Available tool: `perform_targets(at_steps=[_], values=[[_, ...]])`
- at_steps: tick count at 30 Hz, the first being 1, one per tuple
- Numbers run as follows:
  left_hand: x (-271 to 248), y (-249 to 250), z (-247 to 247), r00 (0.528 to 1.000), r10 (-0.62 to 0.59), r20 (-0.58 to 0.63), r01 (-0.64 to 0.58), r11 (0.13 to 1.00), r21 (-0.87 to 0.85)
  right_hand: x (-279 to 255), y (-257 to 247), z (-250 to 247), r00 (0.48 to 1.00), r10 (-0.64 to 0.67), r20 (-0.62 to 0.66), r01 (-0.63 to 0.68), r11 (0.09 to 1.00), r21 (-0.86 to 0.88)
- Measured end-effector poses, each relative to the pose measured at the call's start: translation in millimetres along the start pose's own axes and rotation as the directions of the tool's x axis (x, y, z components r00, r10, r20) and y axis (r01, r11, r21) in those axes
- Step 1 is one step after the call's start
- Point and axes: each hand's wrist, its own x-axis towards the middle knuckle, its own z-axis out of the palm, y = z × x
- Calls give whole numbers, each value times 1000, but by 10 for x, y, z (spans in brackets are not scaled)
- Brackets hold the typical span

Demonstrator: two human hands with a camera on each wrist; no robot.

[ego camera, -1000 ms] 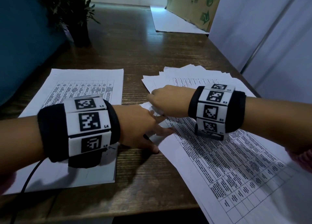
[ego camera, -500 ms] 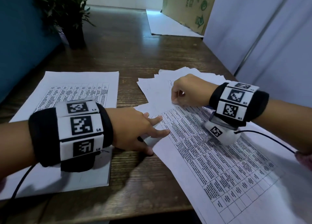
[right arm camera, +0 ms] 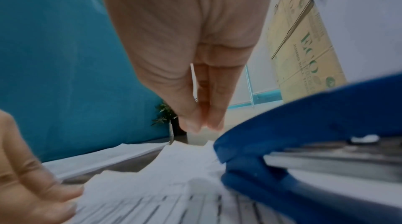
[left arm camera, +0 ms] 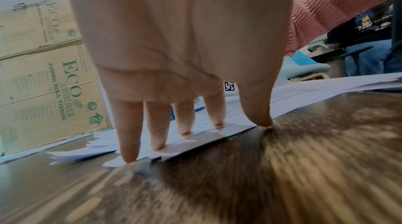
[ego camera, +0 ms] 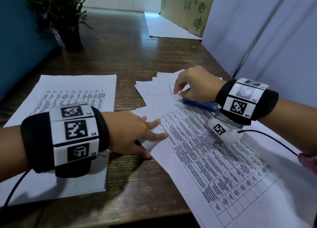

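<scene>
your flat left hand (ego camera: 130,133) pinned the sheet (ego camera: 214,159); right hand (ego camera: 193,87) had fingertips together, grasp unclear; the stapler (ego camera: 199,105) next needed squared corners.

Potted plant (ego camera: 63,21) and cardboard box (ego camera: 185,8) stand well apart

Blue stapler (ego camera: 197,104) atop fanned printed sheets (ego camera: 205,152)

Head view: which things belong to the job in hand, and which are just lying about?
In use: left hand, pressing the printed sheet; right hand, pinching at the pile; stapler under that wrist, probably.
Lying about: stack, plant, box.
</scene>
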Motion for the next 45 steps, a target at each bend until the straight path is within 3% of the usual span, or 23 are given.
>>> perform_targets(at_steps=[3, 6, 9, 14, 20, 24, 36, 45], values=[[-6, 9, -14, 1000, -2, 8, 2, 1000, -18, -61, 109, -106, 998, 21, -66, -23, 999, -24], [-34, -3, -60, 1000, -4, 24, 6, 996, -86, -156, 233, -67, 984, 177, 15, -169, 959, -228], [-64, -33, -77, 1000, 3, -1, -3, 988, -153, -229, 285, 44, 968, 225, 109, -177, 925, -338], [-105, 7, 12, 999, 35, -26, -39, 986, -163, -249, 259, 61, 971, 197, 134, -168, 965, -199], [-151, 57, 50, 997, 71, -39, -77, 978, -194, -246, -128, 59, 983, -11, 183, 10, 1000, 9], [-138, 64, 124, 996, 82, -36, -87, 982, -169, -245, -363, 200, 970, -89, 225, 83, 996, 37], [-139, 62, 71, 996, 84, 16, -82, 993, -90, -189, -505, 229, 978, -100, 181, 93, 994, 50], [-131, 93, 8, 997, 65, 35, -61, 991, -116, -223, -591, 295, 982, 74, 176, -93, 991, 101]])
